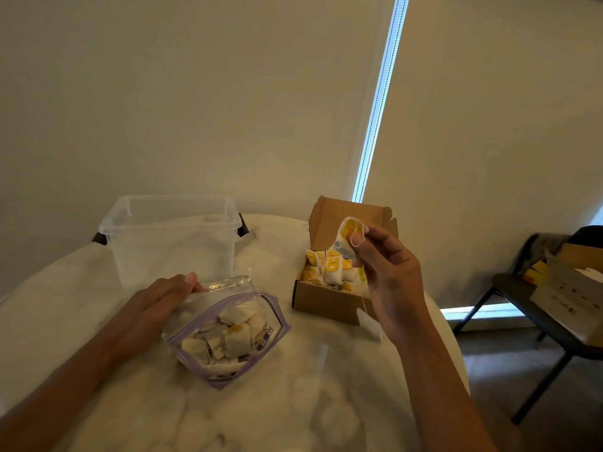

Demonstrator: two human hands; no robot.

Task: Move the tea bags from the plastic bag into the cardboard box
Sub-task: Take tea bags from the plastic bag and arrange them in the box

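A clear zip plastic bag (228, 334) with a purple rim lies open on the white table, holding several tea bags (233, 337). My left hand (160, 305) rests at the bag's far left edge, fingers pinching its opening. An open cardboard box (326, 301) stands to the right, with several yellow-tagged tea bags (332, 267) standing inside. My right hand (388, 269) hovers over the box's right side, thumb and fingers pinched on a tea bag (347, 231) with a yellow tag. Another tea bag (370, 324) dangles on a string below that hand, in front of the box.
An empty clear plastic tub (169, 236) stands at the back left of the round marbled table (293, 402). A dark chair (535, 308) carrying cardboard boxes is off to the right, past the table edge. Blinds cover the wall behind.
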